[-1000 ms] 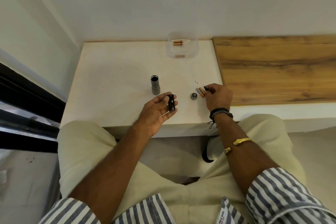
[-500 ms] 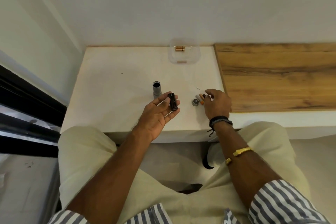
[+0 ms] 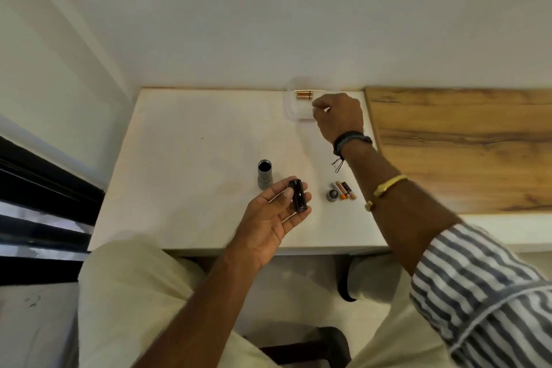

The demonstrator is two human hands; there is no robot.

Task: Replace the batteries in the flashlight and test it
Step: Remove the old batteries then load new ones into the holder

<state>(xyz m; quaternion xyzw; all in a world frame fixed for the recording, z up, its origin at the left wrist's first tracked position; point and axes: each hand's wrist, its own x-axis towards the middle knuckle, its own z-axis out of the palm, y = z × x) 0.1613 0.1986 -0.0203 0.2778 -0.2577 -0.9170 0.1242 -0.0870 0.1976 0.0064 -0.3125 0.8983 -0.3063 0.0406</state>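
Observation:
My left hand (image 3: 268, 218) lies palm up over the white table's front edge and holds the black battery holder (image 3: 298, 196) between thumb and fingers. The grey flashlight body (image 3: 264, 175) stands upright just left of it, open end up. The tail cap (image 3: 331, 195) and three loose batteries (image 3: 345, 190) lie on the table to the right. My right hand (image 3: 339, 116) is inside the clear container (image 3: 291, 107) at the back, fingers pinched on a small battery whose tip shows at the fingertips. More copper batteries (image 3: 304, 95) lie in the container.
The white table (image 3: 194, 143) meets the wall at the back. A wooden surface (image 3: 463, 143) adjoins it on the right. A dark window frame (image 3: 44, 188) runs along the left. My knees are under the table's front edge.
My right hand has left the loose batteries by the tail cap and reached back to the clear container, closing its fingers there. My left hand keeps the black holder in place.

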